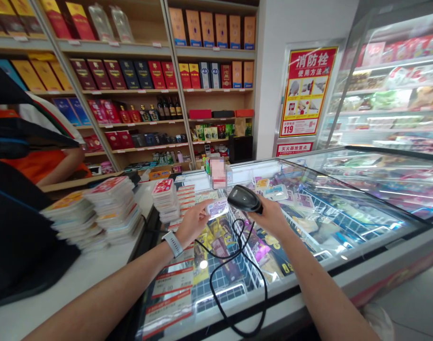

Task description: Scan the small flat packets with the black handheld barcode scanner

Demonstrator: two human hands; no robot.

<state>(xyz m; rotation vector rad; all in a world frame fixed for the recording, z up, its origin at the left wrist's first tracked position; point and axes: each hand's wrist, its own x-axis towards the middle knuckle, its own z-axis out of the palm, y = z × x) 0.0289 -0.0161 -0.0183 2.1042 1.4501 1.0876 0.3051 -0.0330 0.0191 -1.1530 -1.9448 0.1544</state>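
Observation:
Above the glass-topped freezer (pixel 344 267), my right hand (pixel 271 218) grips a black handheld barcode scanner (pixel 244 199). Its head points left toward a small purple-and-white card (pixel 218 209) pinched in my left hand (pixel 192 222), which wears a watch with a pale band. The card and the scanner head are close together; the card's print is too small to read. From the scanner a black cable (pixel 212 284) loops down over the glass. Just left of my left hand stands a stack of red-topped cards (pixel 164 199). More loose cards (pixel 276 192) lie beyond my right hand.
Two tall card stacks (pixel 115 208) stand on the white counter (pixel 106 279) at left. Orange-edged price labels (pixel 170 303) line the freezer's left side. A person in orange (pixel 60 166) is at far left. Shelves of boxed goods (pixel 131 76) rise behind; a lit display cooler (pixel 397 94) stands right.

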